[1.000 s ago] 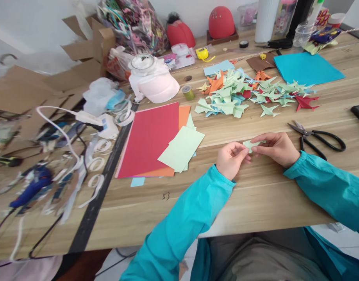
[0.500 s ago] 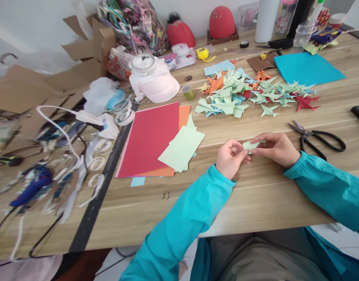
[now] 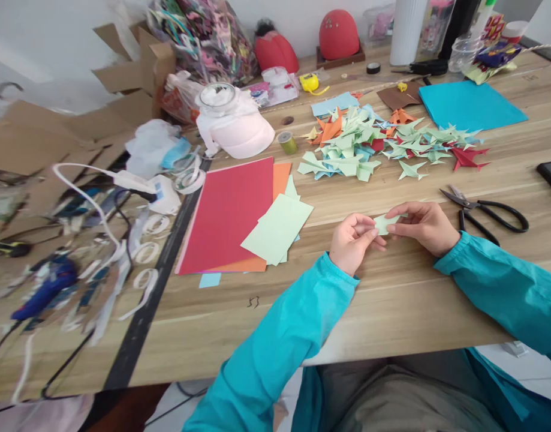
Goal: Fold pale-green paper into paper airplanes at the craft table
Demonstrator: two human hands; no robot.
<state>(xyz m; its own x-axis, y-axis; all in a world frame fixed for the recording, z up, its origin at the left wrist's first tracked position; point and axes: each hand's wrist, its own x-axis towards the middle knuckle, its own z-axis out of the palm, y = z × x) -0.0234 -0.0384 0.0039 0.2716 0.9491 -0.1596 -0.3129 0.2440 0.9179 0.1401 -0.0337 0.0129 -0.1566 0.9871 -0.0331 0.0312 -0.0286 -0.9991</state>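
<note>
Between my two hands is a small folded piece of pale green paper (image 3: 385, 224), held just above the table. My left hand (image 3: 352, 240) pinches its left end between thumb and fingers. On the other end, my right hand (image 3: 428, 228) has a pinch grip, and its fingers hide part of the fold. Behind my hands lies a pile of folded paper cranes (image 3: 356, 141), mostly pale green with some orange, blue and red. Left of my hands, loose pale green sheets (image 3: 277, 231) rest on red paper (image 3: 232, 216) and orange paper.
Black-handled scissors (image 3: 486, 213) lie right of my right hand. A blue sheet stack (image 3: 473, 105) is at the back right. A thread spool (image 3: 286, 142) and a pink cap (image 3: 239, 129) stand behind the papers. A blue glue gun (image 3: 48, 288) and cables clutter the left.
The view has shifted very slightly. Both hands keep hold of the green paper, and a little more of it shows between the fingers.
</note>
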